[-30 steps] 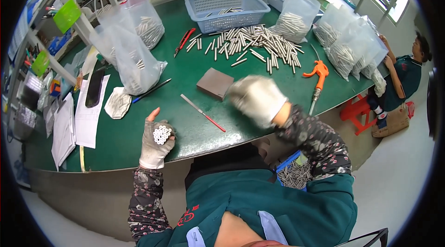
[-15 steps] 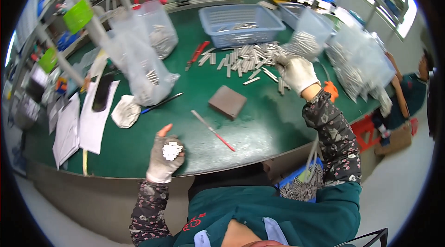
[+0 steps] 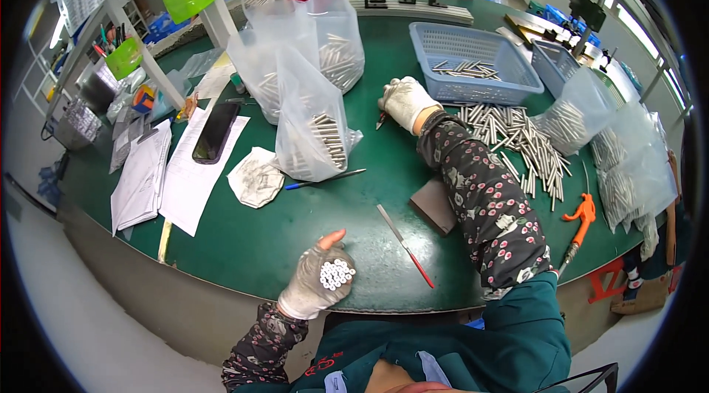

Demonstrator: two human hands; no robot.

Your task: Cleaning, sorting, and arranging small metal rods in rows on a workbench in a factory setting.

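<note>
Near the front edge of the table, my left hand [image 3: 314, 282], in a whitish glove, is wrapped round a bundle of thin metal tubes [image 3: 337, 274]. Their pale round ends face up, and the bare thumb sticks out. Farther away, my gloved right hand [image 3: 405, 103] is closed at the left end of a loose pile of short metal tubes [image 3: 526, 140], beside the blue basket. The red-handled pliers [image 3: 380, 121] are mostly covered by this hand; only a small tip shows. What the right fingers hold is hidden. My right forearm passes over part of a brown block [image 3: 434, 206].
A red-handled file [image 3: 406, 247] lies between my arms. The blue basket [image 3: 473, 90] holds more tubes. Clear bags of tubes [image 3: 310, 120] stand left of centre, others [image 3: 628, 171] at right. An orange air gun [image 3: 582, 217], pen [image 3: 325, 179], phone [image 3: 216, 132] and papers [image 3: 181, 197] lie around.
My right hand has moved left across the tube pile, from its right end to the pliers at its left end. The view has turned left. My left hand still holds the bundle.
</note>
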